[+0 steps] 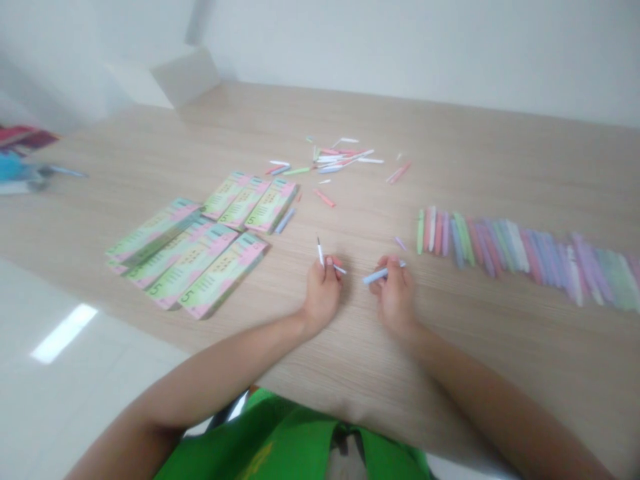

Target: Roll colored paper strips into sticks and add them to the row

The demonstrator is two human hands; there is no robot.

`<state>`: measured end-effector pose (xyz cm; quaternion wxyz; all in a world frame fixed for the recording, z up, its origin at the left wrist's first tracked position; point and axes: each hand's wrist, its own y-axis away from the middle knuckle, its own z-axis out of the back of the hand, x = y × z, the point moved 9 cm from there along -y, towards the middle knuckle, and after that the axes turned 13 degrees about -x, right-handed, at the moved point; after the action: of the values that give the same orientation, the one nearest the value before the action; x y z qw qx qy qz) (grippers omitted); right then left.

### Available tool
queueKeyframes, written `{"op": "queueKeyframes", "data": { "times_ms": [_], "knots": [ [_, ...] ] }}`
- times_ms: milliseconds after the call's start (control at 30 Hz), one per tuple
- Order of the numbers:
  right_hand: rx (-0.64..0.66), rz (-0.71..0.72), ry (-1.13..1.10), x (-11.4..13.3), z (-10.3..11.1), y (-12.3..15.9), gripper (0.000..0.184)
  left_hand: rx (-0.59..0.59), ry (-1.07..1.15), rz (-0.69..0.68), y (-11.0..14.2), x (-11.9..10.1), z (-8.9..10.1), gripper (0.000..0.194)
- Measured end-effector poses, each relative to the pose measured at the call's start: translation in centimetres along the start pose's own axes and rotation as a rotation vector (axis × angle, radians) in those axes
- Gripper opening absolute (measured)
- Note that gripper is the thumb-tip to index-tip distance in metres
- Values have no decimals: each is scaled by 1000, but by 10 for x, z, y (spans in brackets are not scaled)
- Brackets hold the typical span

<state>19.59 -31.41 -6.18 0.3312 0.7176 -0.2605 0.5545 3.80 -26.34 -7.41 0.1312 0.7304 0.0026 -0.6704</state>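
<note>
My left hand (323, 297) is closed on a thin white pen refill (320, 249) with a dark tip, pointing up and away from me. A second slim piece (340, 269), whitish with some red near it, pokes out of the same grip towards the right. My right hand (397, 297) pinches a light blue pen barrel (376, 275), its wider end turned to the left. A small gap separates the two hands, both low over the table. Just beyond my right hand lies a small purple pen part (401, 243). Blur hides the finer details.
Loose pen parts (343, 160) lie scattered at the back middle. Flat green and pink boxes (225, 270) stand in rows on the left. A long row of pastel pens (500, 247) runs along the right. A white box (185, 77) is at the far left of the wooden table (350, 373).
</note>
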Motion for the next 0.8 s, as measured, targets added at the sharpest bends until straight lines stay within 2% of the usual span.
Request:
{"op": "queueKeyframes", "data": {
  "times_ms": [67, 167, 433, 600, 667, 800],
  "knots": [
    [6, -67, -63, -6, -4, 2, 36, 18, -8, -5, 3, 2, -1, 29],
    [-6, -89, -106, -6, -5, 5, 36, 38, -21, -25, 7, 4, -3, 30],
    [78, -21, -75, 4, -9, 13, 29, 22, -30, -118, 9, 0, -2, 34],
    [129, 27, -3, 4, -10, 16, 31, 3, 8, -84, 7, -2, 0, 32],
    [131, 51, 9, 5, -10, 16, 30, 42, 49, -49, 5, -3, -2, 31],
    [114, 79, 8, 6, -9, 15, 29, 219, 171, 5, 2, -5, -14, 32]
  ]
}}
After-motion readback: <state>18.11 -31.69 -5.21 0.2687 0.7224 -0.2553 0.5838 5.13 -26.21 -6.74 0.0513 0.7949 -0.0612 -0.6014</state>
